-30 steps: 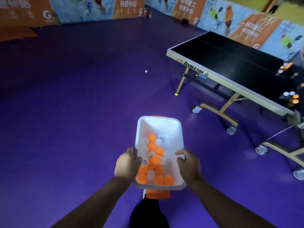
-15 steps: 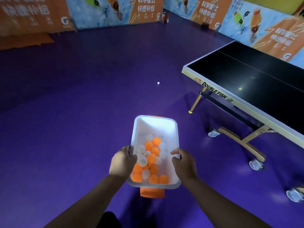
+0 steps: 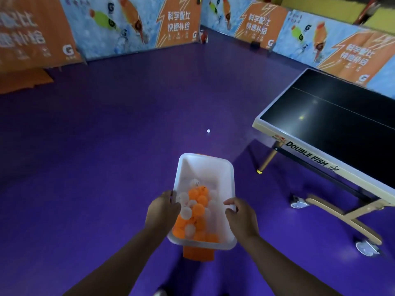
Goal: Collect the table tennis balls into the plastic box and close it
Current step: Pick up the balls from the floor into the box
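I carry a white plastic box (image 3: pixel 205 167) in front of me, open at the top. My left hand (image 3: pixel 163 210) grips its left rim and my right hand (image 3: pixel 241 216) grips its right rim. Several orange and white table tennis balls (image 3: pixel 197 210) lie heaped in the near half of the box. An orange piece (image 3: pixel 198 254), perhaps the lid or a clasp, shows under the near end. One loose white ball (image 3: pixel 208 130) lies on the purple floor straight ahead, beyond the box.
A black table tennis table (image 3: pixel 333 133) on wheeled wooden legs stands to the right. Orange and blue barrier boards (image 3: pixel 136 24) fence the far side of the purple floor (image 3: pixel 106 146). An orange mat (image 3: pixel 23 81) lies at the far left.
I have walked forward and turned left: the table has slid to the right and the loose white ball is nearer. Both hands keep hold of the box; the balls have shifted inside.
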`<move>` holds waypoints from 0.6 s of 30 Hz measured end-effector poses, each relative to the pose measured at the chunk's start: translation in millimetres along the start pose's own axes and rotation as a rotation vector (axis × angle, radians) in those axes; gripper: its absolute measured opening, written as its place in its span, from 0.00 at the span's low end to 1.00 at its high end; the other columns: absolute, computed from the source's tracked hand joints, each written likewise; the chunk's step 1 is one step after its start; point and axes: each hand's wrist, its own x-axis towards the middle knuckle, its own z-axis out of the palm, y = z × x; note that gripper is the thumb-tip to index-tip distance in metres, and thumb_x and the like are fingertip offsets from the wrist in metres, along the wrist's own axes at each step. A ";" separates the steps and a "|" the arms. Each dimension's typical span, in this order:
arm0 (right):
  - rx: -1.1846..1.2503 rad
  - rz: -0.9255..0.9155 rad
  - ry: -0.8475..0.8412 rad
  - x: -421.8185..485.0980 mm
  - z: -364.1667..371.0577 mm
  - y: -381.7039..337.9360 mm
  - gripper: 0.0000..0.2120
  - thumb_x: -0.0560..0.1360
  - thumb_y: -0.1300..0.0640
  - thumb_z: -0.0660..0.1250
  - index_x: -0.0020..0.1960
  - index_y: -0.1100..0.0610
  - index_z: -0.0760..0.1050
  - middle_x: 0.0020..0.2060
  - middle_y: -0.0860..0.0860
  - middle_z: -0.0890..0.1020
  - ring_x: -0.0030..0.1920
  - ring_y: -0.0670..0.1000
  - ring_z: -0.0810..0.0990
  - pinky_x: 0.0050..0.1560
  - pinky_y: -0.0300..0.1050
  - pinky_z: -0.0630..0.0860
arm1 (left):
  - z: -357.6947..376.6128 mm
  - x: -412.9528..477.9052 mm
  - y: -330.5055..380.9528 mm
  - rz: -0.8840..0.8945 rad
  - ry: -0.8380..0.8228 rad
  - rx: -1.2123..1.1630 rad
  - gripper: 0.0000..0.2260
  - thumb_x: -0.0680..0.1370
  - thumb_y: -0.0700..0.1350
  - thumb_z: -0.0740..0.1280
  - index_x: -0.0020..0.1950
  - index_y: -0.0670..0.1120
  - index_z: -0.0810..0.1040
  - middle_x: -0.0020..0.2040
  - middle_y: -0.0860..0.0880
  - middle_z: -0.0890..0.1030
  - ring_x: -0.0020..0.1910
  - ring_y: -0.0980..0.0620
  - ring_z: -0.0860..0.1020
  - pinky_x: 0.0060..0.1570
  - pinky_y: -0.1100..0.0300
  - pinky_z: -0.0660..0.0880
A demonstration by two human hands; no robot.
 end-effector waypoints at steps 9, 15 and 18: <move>-0.015 0.028 0.014 144.9 44.3 -55.5 0.12 0.70 0.62 0.63 0.45 0.46 0.77 0.46 0.43 0.80 0.47 0.48 0.78 0.38 0.39 0.69 | -19.6 162.8 20.3 -0.011 -0.063 -0.028 0.04 0.74 0.41 0.63 0.47 0.49 0.72 0.36 0.53 0.74 0.34 0.54 0.71 0.27 0.63 0.62; -0.004 0.007 -0.073 275.2 73.8 -66.9 0.13 0.70 0.60 0.64 0.47 0.43 0.76 0.49 0.44 0.81 0.48 0.49 0.79 0.39 0.39 0.70 | -4.9 287.9 36.8 -0.045 -0.072 -0.003 0.03 0.73 0.42 0.63 0.46 0.47 0.73 0.36 0.52 0.75 0.32 0.54 0.72 0.26 0.62 0.62; -0.013 -0.006 -0.099 342.2 79.4 -78.6 0.20 0.72 0.61 0.63 0.61 0.45 0.74 0.60 0.45 0.78 0.58 0.49 0.76 0.50 0.39 0.71 | 0.2 354.4 59.0 -0.074 -0.072 0.018 0.03 0.73 0.42 0.64 0.41 0.48 0.71 0.33 0.54 0.73 0.30 0.57 0.70 0.26 0.61 0.62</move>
